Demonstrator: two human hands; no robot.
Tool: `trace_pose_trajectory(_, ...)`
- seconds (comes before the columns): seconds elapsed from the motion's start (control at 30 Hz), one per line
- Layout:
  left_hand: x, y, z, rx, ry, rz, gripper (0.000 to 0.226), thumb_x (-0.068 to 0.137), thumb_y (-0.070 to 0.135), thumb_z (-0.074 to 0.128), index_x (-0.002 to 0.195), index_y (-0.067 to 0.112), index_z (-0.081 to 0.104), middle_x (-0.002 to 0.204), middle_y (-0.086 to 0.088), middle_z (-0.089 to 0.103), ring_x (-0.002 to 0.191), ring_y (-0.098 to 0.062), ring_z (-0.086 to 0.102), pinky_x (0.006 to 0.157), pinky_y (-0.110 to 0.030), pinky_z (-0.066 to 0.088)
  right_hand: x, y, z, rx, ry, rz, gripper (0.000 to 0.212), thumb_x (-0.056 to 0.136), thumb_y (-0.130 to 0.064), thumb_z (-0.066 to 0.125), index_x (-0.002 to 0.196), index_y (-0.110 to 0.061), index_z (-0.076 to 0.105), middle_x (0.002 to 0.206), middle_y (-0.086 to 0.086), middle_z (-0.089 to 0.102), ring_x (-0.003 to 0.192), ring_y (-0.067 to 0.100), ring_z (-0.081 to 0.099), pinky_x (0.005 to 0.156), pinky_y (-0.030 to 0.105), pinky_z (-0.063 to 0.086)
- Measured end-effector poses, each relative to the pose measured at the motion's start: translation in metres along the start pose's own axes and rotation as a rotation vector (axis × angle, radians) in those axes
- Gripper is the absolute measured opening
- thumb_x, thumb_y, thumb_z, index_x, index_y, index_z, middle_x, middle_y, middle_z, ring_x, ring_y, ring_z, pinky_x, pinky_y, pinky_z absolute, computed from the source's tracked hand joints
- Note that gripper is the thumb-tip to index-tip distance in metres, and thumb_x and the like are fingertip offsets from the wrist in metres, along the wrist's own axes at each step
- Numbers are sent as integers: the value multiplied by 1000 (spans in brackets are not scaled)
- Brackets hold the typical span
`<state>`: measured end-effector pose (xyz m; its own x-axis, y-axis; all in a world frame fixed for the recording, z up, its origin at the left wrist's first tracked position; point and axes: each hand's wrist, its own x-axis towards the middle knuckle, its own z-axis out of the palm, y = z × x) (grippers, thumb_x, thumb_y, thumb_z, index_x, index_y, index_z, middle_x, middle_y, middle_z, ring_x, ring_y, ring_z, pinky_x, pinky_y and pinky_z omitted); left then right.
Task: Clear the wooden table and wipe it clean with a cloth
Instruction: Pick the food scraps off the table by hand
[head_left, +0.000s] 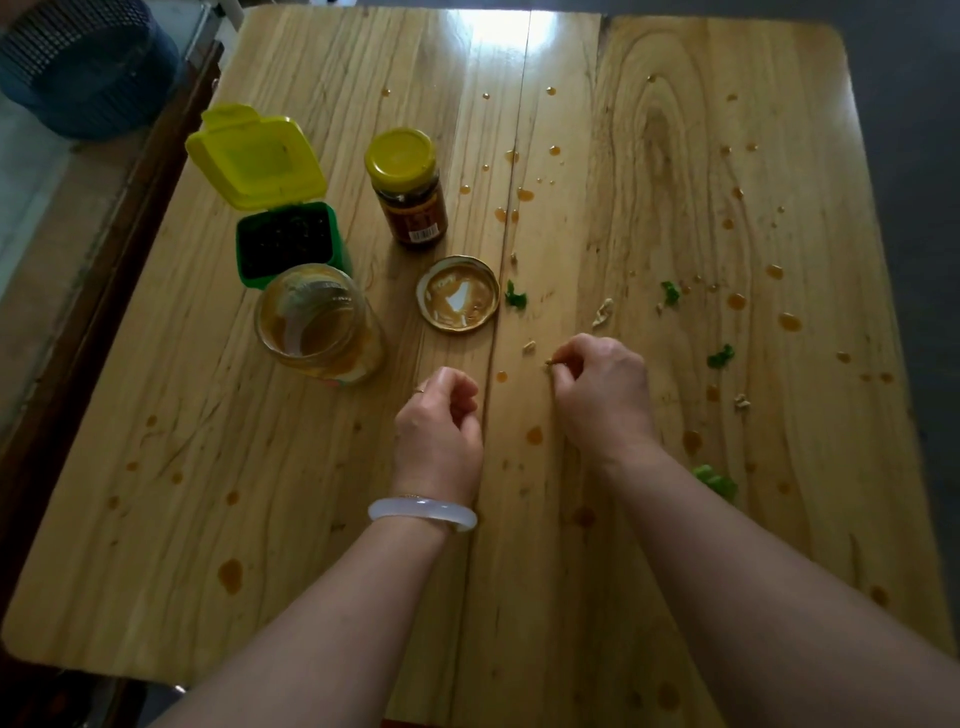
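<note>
Head view is looking straight down on the glossy wooden plank desk (311, 493), and both bare forearms are reaching in from the bottom of the frame. The right hand (602, 392), just right of centre, is pinching a small pale food crumb (549, 364) between thumb and fingertips, right at the desk surface. The left hand (439, 431), wearing a pale translucent bangle (422, 512) on the wrist, is hovering just left of it with fingers loosely curled inward and nothing visible in its grasp.

Left of centre, an open clear glass jar smeared with orange sauce (317, 325) is standing beside its round gold lid (458, 293), which is lying inside-up. Behind them, a green plastic box with its yellow flip lid standing open (283, 241) is showing dark contents, and a yellow-capped brown sauce jar (410, 189) is standing upright next to it.

Orange-brown sauce drops (524, 195) are dotting the desk from top centre to the lower left and right. Green leaf scraps (516, 297) and more pale crumbs are lying scattered across the right half. A dark woven basket (83, 67) is sitting off the desk in the upper left of the frame.
</note>
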<state>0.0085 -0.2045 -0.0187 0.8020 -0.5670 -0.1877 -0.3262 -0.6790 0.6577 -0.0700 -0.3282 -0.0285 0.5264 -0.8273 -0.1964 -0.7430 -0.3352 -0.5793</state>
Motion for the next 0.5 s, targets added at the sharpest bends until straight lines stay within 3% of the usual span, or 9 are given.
trace_pose_trajectory(0.13,-5,1,1,81,-40,-30,25,85,3,61,104,19,58,105,4,51,88,-7,52,65,-8,41,-10,2,-1,-42,-22,-39,13,97,-20,56,104,-17,67,93,-6,53,81,5,50,59,7,32)
trace_pose_trajectory(0.23,-7,-5,2,133,-33,-29,25,85,9,63,109,18,61,114,2,46,96,-13,52,80,-22,51,-24,6,0,-20,-34,-57,13,97,-18,55,102,-17,67,93,-8,53,79,2,48,62,8,35)
trace_pose_trajectory(0.33,-9,-11,1,194,-12,-6,10,85,15,65,95,16,66,108,3,45,99,-15,50,84,-31,52,-38,9,3,23,-49,-60,11,96,-17,55,98,-18,66,91,-8,54,77,1,48,62,8,36)
trace_pose_trajectory(0.5,-16,-16,0,284,-41,105,10,92,18,53,94,18,63,99,3,53,93,-14,50,76,-25,45,-59,9,7,115,-78,-58,7,96,-18,58,96,-19,65,91,-8,56,80,3,52,69,13,46)
